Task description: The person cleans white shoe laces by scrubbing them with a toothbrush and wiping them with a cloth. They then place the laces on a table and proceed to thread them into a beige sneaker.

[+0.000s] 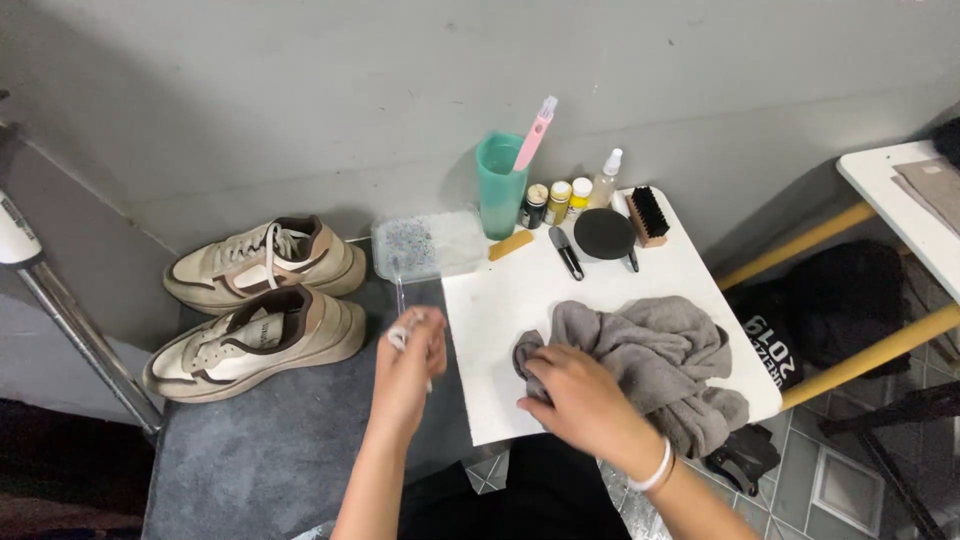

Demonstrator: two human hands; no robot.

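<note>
- Two hands worked at the white table [520, 300]: the right hand [575, 400] pressed on the grey cloth [650, 360], fingers gripping its left fold.
- The left hand [408, 365] was closed around a small white object [400, 335]; what it was, I could not tell.
- The cloth lay right of both hands, nearer the right one, its long side running toward the table's right corner.
- The pair of sneakers [255, 310] stood to the left, nearer the left hand.

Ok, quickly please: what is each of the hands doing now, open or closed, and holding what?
Left hand: closed on a small white object; what it is cannot be told.
Right hand: closed, gripping the grey cloth on the white table.
</note>
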